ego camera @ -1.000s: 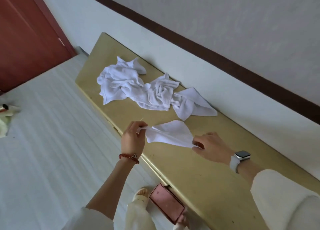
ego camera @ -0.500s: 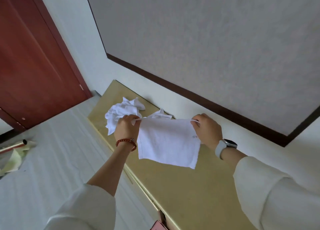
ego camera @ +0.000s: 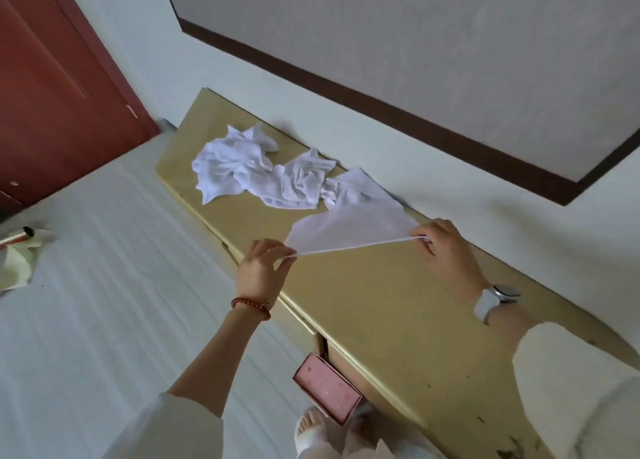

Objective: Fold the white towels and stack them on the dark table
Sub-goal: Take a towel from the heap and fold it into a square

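Your left hand (ego camera: 263, 268) and right hand (ego camera: 443, 247) each pinch a corner of a white towel (ego camera: 353, 226), stretched over the worktop (ego camera: 381, 313), crumpled towels (ego camera: 263, 174) beyond.

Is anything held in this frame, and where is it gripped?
One white towel, pinched at its two near corners: left hand on one, right hand on the other.

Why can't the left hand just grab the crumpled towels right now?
Probably it can't yet: the left hand is pinching a corner of the stretched towel, so its grip is busy. The crumpled towels lie farther along the table, with nothing blocking them.
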The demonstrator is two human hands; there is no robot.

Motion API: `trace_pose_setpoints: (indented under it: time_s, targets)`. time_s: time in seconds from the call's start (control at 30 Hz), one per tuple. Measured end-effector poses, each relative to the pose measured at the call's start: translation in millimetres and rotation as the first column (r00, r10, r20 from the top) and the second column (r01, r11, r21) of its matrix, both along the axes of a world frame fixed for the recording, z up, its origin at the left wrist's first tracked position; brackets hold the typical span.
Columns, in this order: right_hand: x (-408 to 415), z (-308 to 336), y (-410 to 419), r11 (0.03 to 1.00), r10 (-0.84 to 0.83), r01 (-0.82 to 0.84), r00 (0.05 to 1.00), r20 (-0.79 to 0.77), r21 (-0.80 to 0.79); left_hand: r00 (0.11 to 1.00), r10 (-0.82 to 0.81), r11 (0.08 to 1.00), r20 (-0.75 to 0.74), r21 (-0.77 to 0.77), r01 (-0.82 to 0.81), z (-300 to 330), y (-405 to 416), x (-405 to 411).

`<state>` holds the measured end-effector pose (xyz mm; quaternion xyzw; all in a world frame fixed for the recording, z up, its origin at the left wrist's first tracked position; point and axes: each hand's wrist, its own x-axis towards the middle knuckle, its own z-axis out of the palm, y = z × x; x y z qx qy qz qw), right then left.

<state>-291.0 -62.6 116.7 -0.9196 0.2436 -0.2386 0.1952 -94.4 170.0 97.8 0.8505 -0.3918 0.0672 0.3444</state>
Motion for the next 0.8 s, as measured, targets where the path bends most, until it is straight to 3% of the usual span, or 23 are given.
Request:
trace_pose_setpoints:
  time_s: [0.1, 0.17, 0.3, 0.5, 0.8]
  targets:
    - [-56, -52, 24, 0.989, -0.037, 0.063, 0.983, -0.182, 0.136, 0.973, -0.042, 0.968, -0.227, 0.233, 0.097, -46, 13, -36]
    - [-89, -82, 41, 0.97, -0.014, 0.096, 0.94, -0.34, 0.225, 0.915, -0.054, 0.89, -0.399, 0.397, 0.226, -74, 24, -55]
    - [-127, -114, 60, 0.923, 0.067, 0.147, 0.849, -0.523, 0.356, 0.792, -0.048, 0.82, -0.609, 0.429, 0.379, -105, 37, -81]
    - [-110, -105, 48, 0.859, -0.125, 0.29, 0.918, -0.376, 0.422, 0.646, 0.047, 0.899, -0.762, 0.314, 0.305, -93, 21, -63]
    - [-55, -115, 5, 0.686, -0.44, 0.465, 0.878, -0.189, 0.559, 0.617, 0.077, 0.99, -0.783, 0.131, 0.042, -89, -54, -40]
